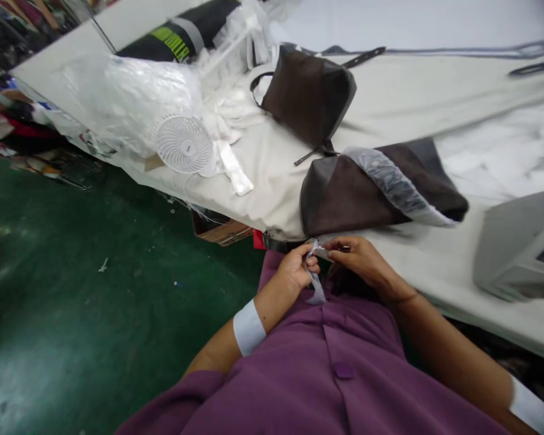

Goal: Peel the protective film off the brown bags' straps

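Observation:
Close to my body, at the table's front edge, my left hand point(300, 266) is closed round a strip of clear plastic film point(316, 289), whose loose end hangs over my purple shirt. My right hand point(357, 258) pinches the upper end of the same strip between thumb and fingers. Just beyond my hands lies a dark brown bag point(344, 196) on its side, with a plastic-wrapped strap point(390, 181) across it. A black strap point(278, 243) from it hangs at the table edge beside my left hand. Farther back sits a second brown bag point(306, 90).
A white fan point(184, 144) stands on the cloth-covered table point(272, 175), left of the bags, near a heap of clear plastic point(131, 96). A black roll point(176, 36) lies behind. At right is a grey box-like object point(512, 241). A cardboard box point(222, 232) sits below the edge.

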The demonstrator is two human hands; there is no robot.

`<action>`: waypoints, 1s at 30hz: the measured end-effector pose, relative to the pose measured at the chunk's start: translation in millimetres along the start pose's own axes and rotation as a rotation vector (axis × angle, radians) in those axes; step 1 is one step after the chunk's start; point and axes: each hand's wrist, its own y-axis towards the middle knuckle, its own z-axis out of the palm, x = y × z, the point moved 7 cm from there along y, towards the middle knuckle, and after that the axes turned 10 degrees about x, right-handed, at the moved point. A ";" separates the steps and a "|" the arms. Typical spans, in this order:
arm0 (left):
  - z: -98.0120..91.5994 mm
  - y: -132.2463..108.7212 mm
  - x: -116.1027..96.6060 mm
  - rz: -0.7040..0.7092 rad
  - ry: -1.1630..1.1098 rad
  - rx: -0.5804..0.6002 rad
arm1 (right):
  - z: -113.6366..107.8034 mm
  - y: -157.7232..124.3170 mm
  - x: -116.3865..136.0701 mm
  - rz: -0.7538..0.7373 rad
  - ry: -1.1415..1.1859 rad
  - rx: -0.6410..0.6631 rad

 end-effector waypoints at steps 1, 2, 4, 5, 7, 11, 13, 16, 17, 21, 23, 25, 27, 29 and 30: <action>0.0 0.9 0.9 -0.019 -0.009 0.017 | -1.2 0.3 -1.9 0.007 -0.024 -0.006; -0.2 1.5 1.5 -0.032 -0.014 0.030 | -1.9 0.5 -3.7 0.012 -0.046 -0.012; -0.5 1.6 1.4 -0.037 -0.015 0.042 | -2.3 1.0 -6.0 0.002 -0.080 -0.029; -0.3 1.0 1.3 -0.038 -0.014 0.044 | -2.4 1.2 -6.7 -0.008 -0.092 -0.047; 1.8 -0.8 2.2 -0.047 -0.012 0.060 | -2.1 2.3 -8.5 -0.019 -0.105 -0.095; 8.5 -5.3 5.6 -0.070 -0.008 0.111 | 3.5 8.9 -12.7 0.009 -0.093 -0.166; 9.5 -6.6 6.2 -0.065 0.001 0.121 | 8.4 14.0 -11.9 0.026 -0.097 -0.184; 8.4 -7.5 4.3 -0.034 -0.006 0.131 | 14.6 20.5 -8.6 0.053 -0.131 -0.219; 7.6 -7.7 3.3 -0.024 -0.012 0.132 | 16.0 22.0 -7.9 0.066 -0.141 -0.235; 4.3 -10.2 1.0 -0.015 -0.011 0.109 | 20.5 27.4 -6.9 0.112 -0.122 -0.268; 4.2 -11.7 -0.8 0.001 0.013 0.101 | 22.1 30.2 -3.8 0.109 -0.115 -0.265; 5.3 -13.0 -2.8 0.023 0.049 0.109 | 22.3 31.2 -0.2 0.101 -0.135 -0.258; 6.0 -13.7 -4.5 0.048 0.096 0.120 | 22.6 28.6 -1.7 0.119 -0.140 -0.213; 5.2 -13.9 -6.5 0.084 0.141 0.119 | 22.4 20.6 -10.3 0.144 -0.078 -0.145; 4.4 -13.8 -7.8 0.109 0.162 0.115 | 21.2 14.4 -16.5 0.155 -0.034 -0.125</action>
